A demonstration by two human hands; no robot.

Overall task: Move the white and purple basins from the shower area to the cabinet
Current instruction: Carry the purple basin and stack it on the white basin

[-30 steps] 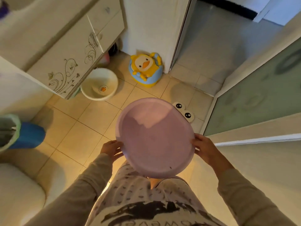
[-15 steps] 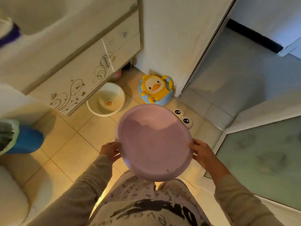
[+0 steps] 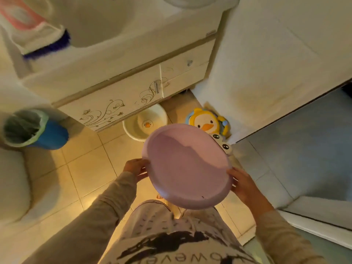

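Note:
I hold the round purple basin point(image 3: 187, 166) in front of me, tilted, with its inside facing up. My left hand point(image 3: 135, 166) grips its left rim and my right hand point(image 3: 245, 184) grips its right rim. The white basin point(image 3: 137, 128) with a small duck print stands on the tiled floor, partly tucked under the edge of the cream cabinet point(image 3: 118, 100) with brown floral swirls. The purple basin's far rim overlaps the white basin's near right side in view.
A yellow duck potty seat point(image 3: 206, 121) leans at the wall corner right of the white basin, with a slipper with cartoon eyes point(image 3: 222, 143) beside it. A blue bin point(image 3: 34, 130) with a green liner stands left. The sink point(image 3: 91, 21) tops the cabinet. A doorway opens to grey floor point(image 3: 304, 149) on the right.
The view has swung left and up, so the cabinet and sink fill more of the frame. The purple basin stays in both hands and has come nearer the white basin and cabinet.

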